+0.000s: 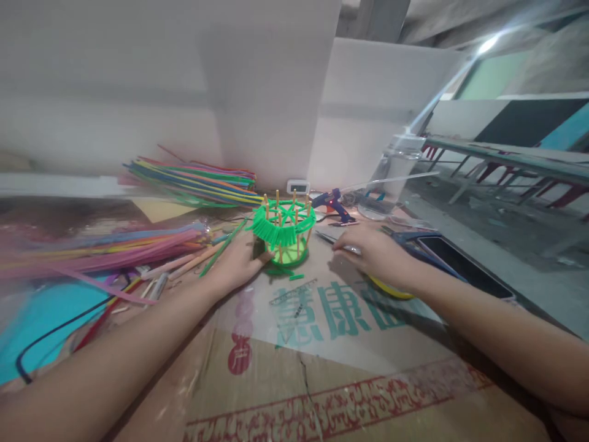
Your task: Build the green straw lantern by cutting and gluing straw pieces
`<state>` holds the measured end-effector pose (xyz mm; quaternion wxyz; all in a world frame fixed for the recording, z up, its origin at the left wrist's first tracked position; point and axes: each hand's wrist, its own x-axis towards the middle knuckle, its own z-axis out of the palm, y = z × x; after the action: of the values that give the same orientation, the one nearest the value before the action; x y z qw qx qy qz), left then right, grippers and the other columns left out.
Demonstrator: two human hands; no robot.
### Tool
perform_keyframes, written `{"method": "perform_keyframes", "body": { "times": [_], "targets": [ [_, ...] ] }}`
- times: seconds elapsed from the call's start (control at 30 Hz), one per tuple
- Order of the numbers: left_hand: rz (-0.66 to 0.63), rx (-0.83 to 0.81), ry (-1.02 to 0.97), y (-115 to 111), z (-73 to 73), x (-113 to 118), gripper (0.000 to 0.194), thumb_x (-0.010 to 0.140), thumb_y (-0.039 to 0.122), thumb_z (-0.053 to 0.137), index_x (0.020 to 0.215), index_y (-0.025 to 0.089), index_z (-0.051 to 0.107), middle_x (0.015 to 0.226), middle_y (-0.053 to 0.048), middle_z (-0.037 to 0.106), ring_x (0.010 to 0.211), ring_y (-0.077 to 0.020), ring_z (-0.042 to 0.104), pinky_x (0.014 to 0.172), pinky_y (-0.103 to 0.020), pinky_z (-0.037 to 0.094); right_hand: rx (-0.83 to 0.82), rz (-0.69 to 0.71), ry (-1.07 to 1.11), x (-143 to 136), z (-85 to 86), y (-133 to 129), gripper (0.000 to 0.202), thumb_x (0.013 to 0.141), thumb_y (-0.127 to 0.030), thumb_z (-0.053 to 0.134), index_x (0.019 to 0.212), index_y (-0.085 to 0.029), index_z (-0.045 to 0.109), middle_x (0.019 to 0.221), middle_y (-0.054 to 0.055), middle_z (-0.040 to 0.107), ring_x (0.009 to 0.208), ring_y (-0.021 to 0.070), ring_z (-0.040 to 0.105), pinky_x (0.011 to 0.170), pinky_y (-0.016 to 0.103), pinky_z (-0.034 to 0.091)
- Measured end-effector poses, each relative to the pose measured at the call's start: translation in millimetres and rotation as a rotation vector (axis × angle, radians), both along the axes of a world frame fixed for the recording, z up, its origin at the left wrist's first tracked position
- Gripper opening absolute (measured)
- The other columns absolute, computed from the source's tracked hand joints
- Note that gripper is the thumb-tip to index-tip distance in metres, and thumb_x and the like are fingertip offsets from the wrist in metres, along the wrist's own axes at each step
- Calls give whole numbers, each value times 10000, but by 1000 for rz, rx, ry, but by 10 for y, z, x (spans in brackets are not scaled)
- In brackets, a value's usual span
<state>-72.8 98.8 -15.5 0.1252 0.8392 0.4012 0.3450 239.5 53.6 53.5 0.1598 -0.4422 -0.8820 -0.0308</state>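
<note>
Your green frame (281, 233), two fuzzy rings joined by upright wooden sticks, stands at the far middle of the desk (216, 380), right beside your left hand (242, 258). That thumb lies at the left of its base, but the fringe hides most of the other fingers, so I cannot tell how firmly they grip. The fingers of your right hand (370, 245) pinch a slim metal tool (326, 237), its tip pointing left toward the frame, well short of touching. The sticks look thin, so a hard squeeze or an off-centre push could tilt one or loosen a joint. A careless sweep of the tip might snag the fringe or catch your left thumb. The glue gun (339, 207) just beyond shows a red light; it may be hot, and reaching past the frame could bring your skin against it. Small green offcuts (297, 277) lie near the base and could end up under it, making it rock.
</note>
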Motion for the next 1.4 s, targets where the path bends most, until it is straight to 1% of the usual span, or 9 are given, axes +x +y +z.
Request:
{"method": "perform_keyframes", "body": {
  "times": [0.1,0.2,0.43,0.57,0.7,0.87,1.03,1.27,1.4],
  "targets": [
    [-4,13,30,-7,7,1,293,938,381,556,1165,207,624,1175,-89,670,1115,-286,602,1020,-446,454,-108,115,28,-292,-85,-145,186,940,-281,603,1035,-188,734,980,84,759,889,218,686,794,339,504],
    [2,15,43,-8,8,-1,273,940,381,551,1134,207,633,1126,-84,683,1100,-289,611,1024,-456,450,-147,213,-6,-494,-163,-138,176,926,-273,637,1042,-183,735,978,89,756,882,211,684,783,327,508],
    [-18,29,33,14,-9,-9,311,920,343,573,1199,213,617,1202,-89,676,1149,-302,598,1036,-462,443,-42,290,-31,-614,-356,-63,173,947,-192,550,912,-156,715,880,83,730,803,190,654,729,308,473],
    [-21,13,31,14,-1,-3,306,915,330,582,1194,214,630,1202,-85,679,1146,-300,605,1055,-462,433,-82,193,180,-565,-335,-165,135,940,-215,536,923,-164,660,838,69,708,743,169,618,683,292,450],
    [-58,11,5,-3,24,12,330,921,323,580,1236,233,618,1208,-74,677,1170,-290,596,1038,-441,451,-321,51,622,-569,-190,-220,145,941,-294,507,853,-191,557,709,3,622,621,129,551,589,260,425],
    [-28,17,26,-5,26,21,260,925,322,568,1141,205,649,1114,-77,696,1105,-290,621,1053,-462,440,-569,54,1032,-730,-64,-156,254,916,-398,546,758,-205,496,614,-39,573,552,106,535,591,265,444],
    [-41,31,28,-3,40,28,271,913,283,576,1165,209,645,1135,-73,699,1111,-287,624,1042,-452,452,-583,47,1160,-874,-105,-137,276,881,-434,601,757,-202,516,592,-44,595,540,104,547,585,267,447],
    [-60,31,-4,-2,42,35,401,918,300,574,1314,237,582,1282,-73,654,1218,-289,577,1065,-446,440,-578,25,1137,-915,-157,-139,210,873,-380,608,787,-201,541,583,-54,596,539,103,562,581,261,453],
    [-59,29,-4,-5,44,32,407,909,282,581,1313,240,582,1283,-68,650,1193,-283,582,1048,-443,448,-607,28,1155,-921,-146,-129,239,873,-402,610,773,-199,534,591,-49,602,546,105,563,594,266,460]
  ]
}}
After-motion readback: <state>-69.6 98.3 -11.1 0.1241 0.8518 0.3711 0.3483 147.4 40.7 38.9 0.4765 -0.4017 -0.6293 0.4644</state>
